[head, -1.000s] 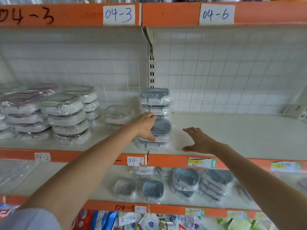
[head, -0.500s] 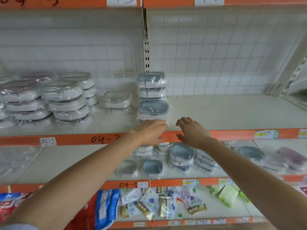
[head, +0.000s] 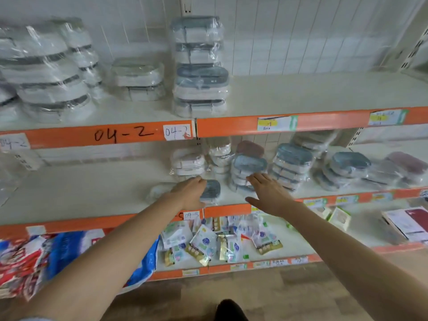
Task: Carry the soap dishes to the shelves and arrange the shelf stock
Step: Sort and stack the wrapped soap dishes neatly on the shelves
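Plastic-wrapped soap dishes fill two shelves. On the upper shelf [head: 301, 96] stands a stack of blue-lidded soap dishes [head: 200, 75], with grey-lidded stacks [head: 53, 72] to its left. On the middle shelf [head: 92, 188] a single blue soap dish [head: 212, 188] lies near the front edge. My left hand [head: 191, 192] covers its left end with the fingers curved over it; a firm grip cannot be made out. My right hand [head: 269, 194] is spread open just in front of a leaning stack of blue dishes [head: 249, 169], not holding anything.
More blue and maroon dish stacks [head: 347, 170] line the middle shelf to the right. A clear wrapped dish [head: 159, 188] lies left of my left hand. Small sachets [head: 208, 242] and printed bags [head: 46, 258] fill the bottom shelf. Orange shelf rails [head: 115, 135] jut forward.
Both hands have dropped from the upper shelf's front edge to the middle shelf. The view tilted down; my left hand now lies on the single blue dish.
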Action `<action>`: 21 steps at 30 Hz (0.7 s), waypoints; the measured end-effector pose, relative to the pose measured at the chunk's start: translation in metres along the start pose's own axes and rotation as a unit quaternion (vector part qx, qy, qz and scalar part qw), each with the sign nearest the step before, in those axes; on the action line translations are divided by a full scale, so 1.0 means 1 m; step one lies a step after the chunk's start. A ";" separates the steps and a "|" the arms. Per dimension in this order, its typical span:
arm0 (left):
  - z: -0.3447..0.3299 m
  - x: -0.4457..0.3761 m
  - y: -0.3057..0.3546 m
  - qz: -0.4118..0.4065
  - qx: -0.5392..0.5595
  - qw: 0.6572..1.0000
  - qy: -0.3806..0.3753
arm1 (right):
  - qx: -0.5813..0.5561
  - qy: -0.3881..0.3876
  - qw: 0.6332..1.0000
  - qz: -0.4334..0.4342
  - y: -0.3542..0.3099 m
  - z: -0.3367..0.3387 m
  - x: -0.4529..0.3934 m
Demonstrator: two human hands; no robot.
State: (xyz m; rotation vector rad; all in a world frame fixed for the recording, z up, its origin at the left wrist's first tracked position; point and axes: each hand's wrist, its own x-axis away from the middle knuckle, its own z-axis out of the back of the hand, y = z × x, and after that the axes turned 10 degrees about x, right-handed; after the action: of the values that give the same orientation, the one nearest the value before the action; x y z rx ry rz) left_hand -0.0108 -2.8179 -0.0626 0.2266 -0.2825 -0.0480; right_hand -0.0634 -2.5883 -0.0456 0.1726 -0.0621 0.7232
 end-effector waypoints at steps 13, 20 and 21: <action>-0.083 -0.103 -0.049 0.046 0.018 0.999 0.006 | -0.068 -0.018 0.992 -0.108 0.036 -0.081 -0.117; -0.098 -0.136 -0.065 0.069 -0.019 0.997 -0.015 | -0.038 -0.021 0.991 -0.124 0.058 -0.092 -0.161; -0.097 -0.137 -0.066 0.062 -0.029 0.998 -0.007 | -0.035 -0.018 0.991 -0.126 0.059 -0.093 -0.163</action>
State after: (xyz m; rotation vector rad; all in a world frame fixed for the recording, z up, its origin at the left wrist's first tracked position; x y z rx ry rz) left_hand -0.1161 -2.8501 -0.2059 0.1507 -0.3079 0.0653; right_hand -0.2247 -2.6350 -0.1482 0.1241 -0.0977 0.4656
